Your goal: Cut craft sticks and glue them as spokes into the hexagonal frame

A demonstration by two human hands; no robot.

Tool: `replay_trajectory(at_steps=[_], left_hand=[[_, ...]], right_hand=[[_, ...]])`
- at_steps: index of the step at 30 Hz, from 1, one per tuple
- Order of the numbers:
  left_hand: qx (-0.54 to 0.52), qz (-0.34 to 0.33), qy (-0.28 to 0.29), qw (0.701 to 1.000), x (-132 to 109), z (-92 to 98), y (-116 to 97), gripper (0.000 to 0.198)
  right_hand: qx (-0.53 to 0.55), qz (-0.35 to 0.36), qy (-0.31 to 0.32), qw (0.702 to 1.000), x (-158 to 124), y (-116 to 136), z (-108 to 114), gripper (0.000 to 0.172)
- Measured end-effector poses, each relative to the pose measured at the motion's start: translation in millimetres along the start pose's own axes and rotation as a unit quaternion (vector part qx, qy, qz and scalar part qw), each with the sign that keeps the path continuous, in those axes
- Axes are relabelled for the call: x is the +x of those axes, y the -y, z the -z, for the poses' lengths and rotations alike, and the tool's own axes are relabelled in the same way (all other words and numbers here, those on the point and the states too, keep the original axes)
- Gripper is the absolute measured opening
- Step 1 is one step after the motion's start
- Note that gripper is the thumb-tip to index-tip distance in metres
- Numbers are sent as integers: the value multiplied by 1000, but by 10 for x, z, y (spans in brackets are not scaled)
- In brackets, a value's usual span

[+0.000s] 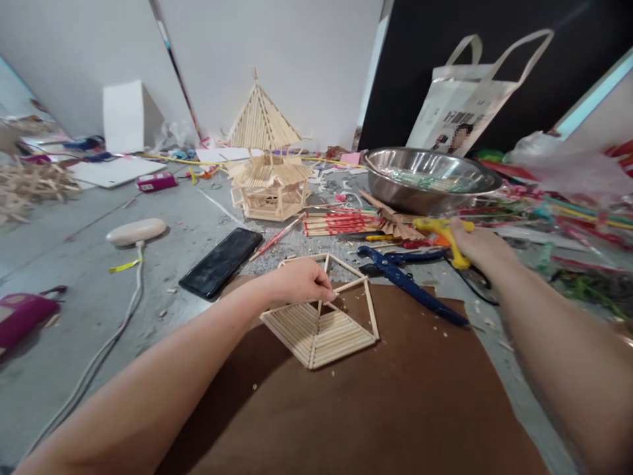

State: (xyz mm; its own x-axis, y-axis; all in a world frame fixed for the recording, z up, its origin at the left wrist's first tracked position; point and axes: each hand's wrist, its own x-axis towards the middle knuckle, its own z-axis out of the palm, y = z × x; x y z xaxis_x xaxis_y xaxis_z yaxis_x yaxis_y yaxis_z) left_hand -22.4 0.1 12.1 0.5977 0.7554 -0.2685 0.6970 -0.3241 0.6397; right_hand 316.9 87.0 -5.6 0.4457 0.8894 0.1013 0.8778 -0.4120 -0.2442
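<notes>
On the grey floor [163, 284], a brown sheet [405, 396] covers the near centre of the work area. A steel bowl [430, 198] stands beyond it at the right, with green material inside. A white carrier bag [459, 99] stands behind the bowl, handles up, against a dark panel [395, 79]. A tiered stick model [267, 158] with a pointed roof stands upright at the far centre.

The hexagonal stick frame [341, 336] lies at the far edge of the brown sheet, partly beneath the left hand [311, 280]. Two near sections are filled with parallel sticks; the sections at the right and far right are open. The left hand is closed in a pinch over a spoke near the frame's hub; whether the spoke is gripped cannot be told. The right hand [477, 247], somewhat blurred, grips a yellow glue gun [459, 247], held to the right of the frame.

Blue-handled pliers [413, 287] lie between the frame and the right hand, one handle extending over the sheet. A black phone [220, 262] lies to the left of the frame. Red-marked sticks [339, 223] lie beyond the frame.
</notes>
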Motion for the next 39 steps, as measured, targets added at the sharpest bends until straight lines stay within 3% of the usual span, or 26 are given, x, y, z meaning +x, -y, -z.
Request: replay_trajectory(at_steps=[3, 5, 8, 13, 17, 20, 23, 39], left_hand=[[18, 0, 7, 1000, 4, -4, -1, 26], [31, -6, 15, 999, 7, -8, -3, 25], [46, -10, 29, 998, 7, -13, -17, 24], [58, 2, 43, 997, 2, -29, -32, 25], [68, -8, 46, 997, 9, -42, -22, 26], [72, -14, 51, 996, 18, -49, -13, 27], [71, -17, 53, 996, 23, -52, -13, 27], [91, -35, 61, 993, 58, -71, 13, 25]], right_hand=[[-48, -68, -5, 996, -131, 63, 120, 78], [-87, -46, -40, 994, -263, 126, 197, 66], [-85, 74, -112, 987, -511, 267, 266, 49], [-17, 275, -187, 943, -934, 518, 220, 32], [27, 384, -167, 908, -1170, 619, 118, 26], [39, 427, -128, 895, -1281, 649, 51, 23], [35, 441, -96, 891, -1354, 675, 7, 21], [27, 504, -48, 862, -1448, 713, -89, 23]])
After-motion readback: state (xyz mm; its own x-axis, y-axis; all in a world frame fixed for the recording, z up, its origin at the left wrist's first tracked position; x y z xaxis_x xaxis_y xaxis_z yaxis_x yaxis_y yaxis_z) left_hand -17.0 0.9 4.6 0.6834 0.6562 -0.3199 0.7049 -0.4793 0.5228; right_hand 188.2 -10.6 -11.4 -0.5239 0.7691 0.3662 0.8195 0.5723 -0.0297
